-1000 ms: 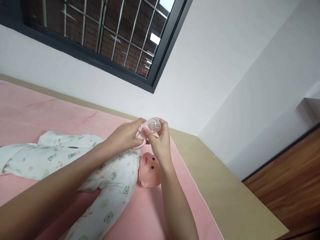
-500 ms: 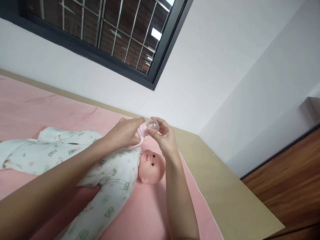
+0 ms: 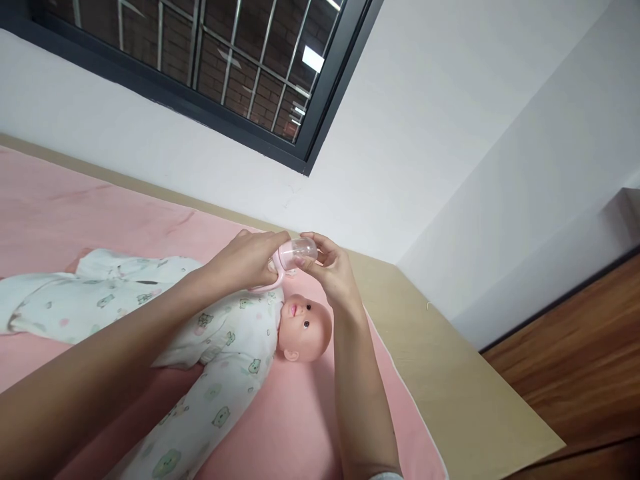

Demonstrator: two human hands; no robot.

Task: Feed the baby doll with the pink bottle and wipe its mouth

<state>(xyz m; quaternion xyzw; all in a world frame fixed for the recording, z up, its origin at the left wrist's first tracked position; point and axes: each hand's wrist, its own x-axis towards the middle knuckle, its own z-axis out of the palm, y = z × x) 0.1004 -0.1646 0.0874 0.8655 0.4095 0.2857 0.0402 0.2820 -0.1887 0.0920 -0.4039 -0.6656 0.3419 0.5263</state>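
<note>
Above the doll's head, both hands hold a small baby bottle with a pink collar and a pink loop handle (image 3: 274,283). My left hand (image 3: 250,259) is wrapped round the handle end, hiding most of the bottle's body. At the other end is a clear domed cap (image 3: 304,249), gripped between the thumb and fingers of my right hand (image 3: 333,268). The cap still meets the pink collar. Below lies a baby doll (image 3: 307,330) on its back, dressed in a white suit (image 3: 235,347) with green animal prints. The bottle does not touch the doll's face.
A pink sheet (image 3: 280,420) lies under the doll, over a pale wooden board (image 3: 425,360). Beyond it rise a white wall (image 3: 400,133) and a dark-framed barred window (image 3: 305,150). Brown wood panelling (image 3: 575,360) stands at the right.
Hardly anything differs. Both hands keep the same hold on the bottle and cap, and the view has shifted slightly.
</note>
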